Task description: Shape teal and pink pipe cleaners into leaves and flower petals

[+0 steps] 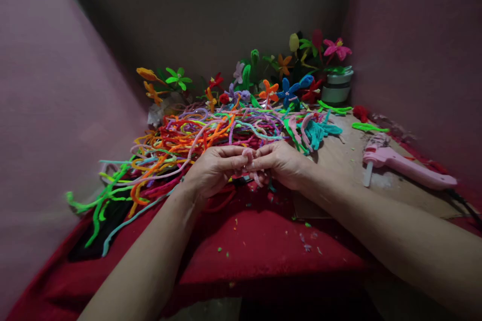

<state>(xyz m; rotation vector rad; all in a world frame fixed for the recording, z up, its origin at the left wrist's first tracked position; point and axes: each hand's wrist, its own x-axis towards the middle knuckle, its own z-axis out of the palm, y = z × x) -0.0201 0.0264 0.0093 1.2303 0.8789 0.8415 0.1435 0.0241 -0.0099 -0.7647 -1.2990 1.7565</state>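
Observation:
Between the fingertips of both hands is a short pink pipe cleaner [247, 153], bent into a small loop, with one end hanging below the fingers. My left hand [219, 166] pinches it from the left, thumb and forefinger pressed together. From the right, my right hand [277, 161] pinches the same piece, its lower fingers curled and partly hidden. Just behind the hands lies a big tangled heap of pipe cleaners [211, 128] in orange, red, pink, purple and green. Bent teal pipe cleaner pieces [318, 133] lie beyond my right hand.
A pink hot glue gun [408, 163] rests on a cardboard sheet [350, 160] at the right. Pipe cleaner flowers [289, 91] line the back, near a pale pot [337, 85]. A dark flat object [85, 241] lies front left on the red cloth [256, 246], which carries small scraps.

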